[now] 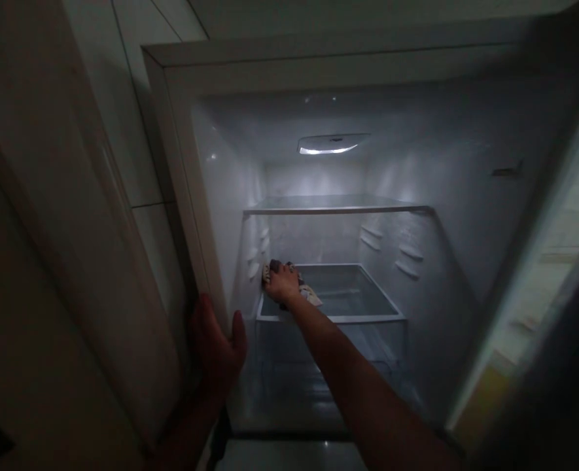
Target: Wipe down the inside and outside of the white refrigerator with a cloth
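Inside a refrigerator (181, 163), my right hand (283, 282) presses a patterned cloth (311, 296) near the left wall. The cloth is bunched under the fingers, and one corner hangs out toward the front of the lower glass shelf (350, 290). My left hand (220, 343) grips the refrigerator's left front edge, its thumb on the front face and the fingers around the outer side. Part of the cloth is hidden beneath my right hand.
Above my right hand spans an upper glass shelf (338, 210). A lit lamp (331, 145) is in the ceiling. Clear drawers (328, 373) sit below the lower shelf. On the right the door (554, 314) stands open; a tiled wall (142, 150) is at left.
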`<state>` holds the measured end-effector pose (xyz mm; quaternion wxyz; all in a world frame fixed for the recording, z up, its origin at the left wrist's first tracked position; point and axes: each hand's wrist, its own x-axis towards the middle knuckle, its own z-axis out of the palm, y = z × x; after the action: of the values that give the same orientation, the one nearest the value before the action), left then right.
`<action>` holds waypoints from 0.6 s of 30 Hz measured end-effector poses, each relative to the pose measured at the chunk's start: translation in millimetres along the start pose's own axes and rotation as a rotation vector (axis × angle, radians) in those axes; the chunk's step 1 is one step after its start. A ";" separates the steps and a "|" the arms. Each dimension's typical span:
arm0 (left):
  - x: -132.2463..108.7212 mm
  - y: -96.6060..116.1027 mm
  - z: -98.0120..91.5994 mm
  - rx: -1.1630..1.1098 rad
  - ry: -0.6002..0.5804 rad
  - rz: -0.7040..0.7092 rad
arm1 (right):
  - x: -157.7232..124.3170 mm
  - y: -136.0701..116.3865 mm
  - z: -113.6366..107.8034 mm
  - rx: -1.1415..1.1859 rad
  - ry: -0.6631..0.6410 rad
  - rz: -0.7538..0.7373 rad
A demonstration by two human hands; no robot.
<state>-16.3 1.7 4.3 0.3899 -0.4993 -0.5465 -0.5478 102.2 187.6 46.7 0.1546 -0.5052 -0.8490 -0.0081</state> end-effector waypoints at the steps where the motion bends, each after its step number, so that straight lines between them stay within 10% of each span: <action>1: 0.6 -0.1 0.0 -0.003 0.000 0.004 | -7.8 3.1 -1.7 0.003 -0.004 -0.031; 9: 2.9 -2.0 -2.1 -0.078 -0.055 -0.042 | -68.3 74.4 -27.9 0.017 -0.093 -0.301; 18: -1.3 -0.6 -0.2 -0.041 -0.027 -0.036 | -66.7 194.0 -55.9 -0.131 0.094 0.462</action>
<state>-16.7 1.4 2.9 0.3622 -0.5045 -0.5494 -0.5590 312.8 216.0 54.2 0.1587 -0.6939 -0.7005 -0.0509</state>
